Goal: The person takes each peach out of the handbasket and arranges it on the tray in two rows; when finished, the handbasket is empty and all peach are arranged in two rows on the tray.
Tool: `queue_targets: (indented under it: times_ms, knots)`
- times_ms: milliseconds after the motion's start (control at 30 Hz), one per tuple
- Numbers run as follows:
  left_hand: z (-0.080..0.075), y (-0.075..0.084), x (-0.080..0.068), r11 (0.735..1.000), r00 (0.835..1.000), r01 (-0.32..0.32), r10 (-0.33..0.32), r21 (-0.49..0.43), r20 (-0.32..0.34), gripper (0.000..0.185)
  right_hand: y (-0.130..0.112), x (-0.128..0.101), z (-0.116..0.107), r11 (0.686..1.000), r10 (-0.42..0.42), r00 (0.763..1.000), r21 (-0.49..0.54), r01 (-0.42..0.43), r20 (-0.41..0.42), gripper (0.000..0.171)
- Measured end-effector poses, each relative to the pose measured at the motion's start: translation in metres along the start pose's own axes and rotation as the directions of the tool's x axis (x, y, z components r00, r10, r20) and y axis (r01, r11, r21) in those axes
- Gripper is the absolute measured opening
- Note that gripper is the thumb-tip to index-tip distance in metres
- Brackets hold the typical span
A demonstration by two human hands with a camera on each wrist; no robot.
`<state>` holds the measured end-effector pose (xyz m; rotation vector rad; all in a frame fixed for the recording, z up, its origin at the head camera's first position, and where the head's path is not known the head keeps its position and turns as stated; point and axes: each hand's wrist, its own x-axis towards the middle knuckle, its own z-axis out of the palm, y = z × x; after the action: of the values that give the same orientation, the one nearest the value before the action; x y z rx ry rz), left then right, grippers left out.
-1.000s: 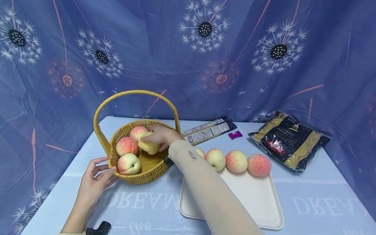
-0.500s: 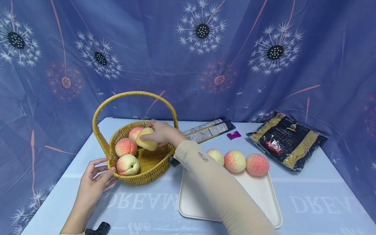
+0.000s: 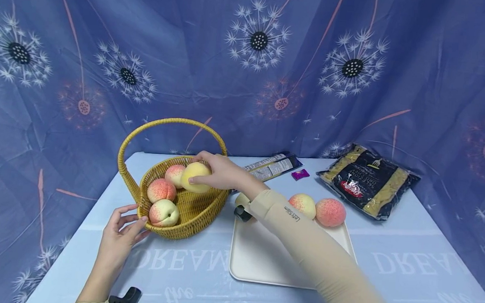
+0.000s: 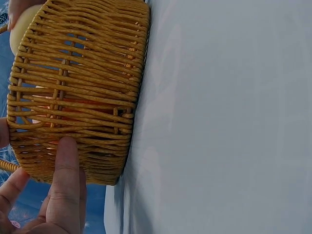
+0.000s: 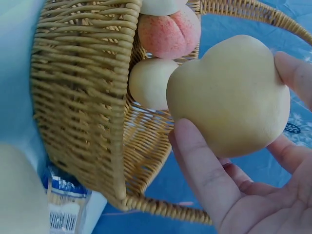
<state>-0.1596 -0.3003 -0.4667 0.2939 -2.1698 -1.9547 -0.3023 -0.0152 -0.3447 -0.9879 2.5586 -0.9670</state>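
Observation:
A yellow wicker basket (image 3: 179, 231) with a tall arched handle stands at the left of the table. My left hand (image 3: 120, 234) holds its near left side, thumb at the rim and a fingertip on the woven wall (image 4: 83, 97). Above the basket's right part, my right hand (image 3: 220, 171) grips a pale yellow peach (image 3: 195, 176) between thumb and fingers; the right wrist view shows this peach (image 5: 229, 97) tilted at the basket's mouth. Inside lie a pale peach (image 3: 164, 213), a red peach (image 3: 161, 190) and a pink-and-cream peach (image 3: 174, 175), partly hidden by the held one.
Right of the basket is a white tray (image 3: 268, 261), partly under my right sleeve. Two peaches show at its far edge, one blushed (image 3: 303, 205) and one pink (image 3: 331, 212). Behind are a long packet (image 3: 273, 167), a small purple packet (image 3: 300, 174) and a black pasta bag (image 3: 369, 181).
My right hand has lifted the yellow peach slightly and shifted right with it. My right forearm has moved right across the tray, covering another peach. My left hand stays at the basket.

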Motion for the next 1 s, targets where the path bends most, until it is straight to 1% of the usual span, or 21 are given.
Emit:
queue_targets:
  times_ms: [133, 300, 567, 667, 767, 833, 933, 1000]
  knots:
    - [-0.001, 0.000, 0.001, 1.000, 1.000, 0.009, -0.009, 0.003, -0.008, 0.051, 0.003, -0.013, -0.008, 0.999, -0.043, 0.999, 0.027, 0.044, -0.016, 0.055]
    - [-0.002, 0.000, 0.002, 1.000, 1.000, 0.028, -0.028, 0.011, -0.013, 0.052, 0.008, -0.030, -0.016, 0.996, -0.067, 0.997, 0.053, 0.069, -0.036, 0.053]
    - [-0.002, 0.000, 0.002, 1.000, 1.000, 0.025, -0.025, 0.013, -0.011, 0.052, 0.011, -0.059, -0.023, 0.985, -0.120, 0.992, 0.115, 0.125, -0.048, 0.055]
    - [-0.002, -0.002, 0.002, 1.000, 1.000, 0.022, -0.022, 0.007, -0.009, 0.052, 0.012, -0.072, -0.022, 0.987, -0.139, 0.989, 0.079, 0.143, -0.055, 0.055]
    - [-0.002, -0.004, 0.002, 1.000, 1.000, 0.016, -0.016, 0.002, -0.002, 0.052, 0.014, -0.086, -0.020, 0.993, -0.120, 0.991, 0.016, 0.121, -0.056, 0.056]
    - [-0.002, -0.004, 0.001, 1.000, 1.000, 0.011, -0.011, -0.006, 0.001, 0.052, 0.016, -0.096, -0.018, 0.994, -0.109, 0.993, -0.005, 0.109, -0.042, 0.057]
    - [-0.002, -0.003, 0.001, 1.000, 1.000, 0.005, -0.005, -0.011, 0.004, 0.052, 0.023, -0.109, -0.014, 0.994, -0.109, 0.994, 0.014, 0.109, -0.017, 0.057]
    - [-0.001, -0.002, 0.001, 1.000, 1.000, 0.001, -0.001, -0.013, 0.005, 0.052, 0.029, -0.116, -0.011, 0.992, -0.112, 0.994, 0.052, 0.112, -0.001, 0.057]
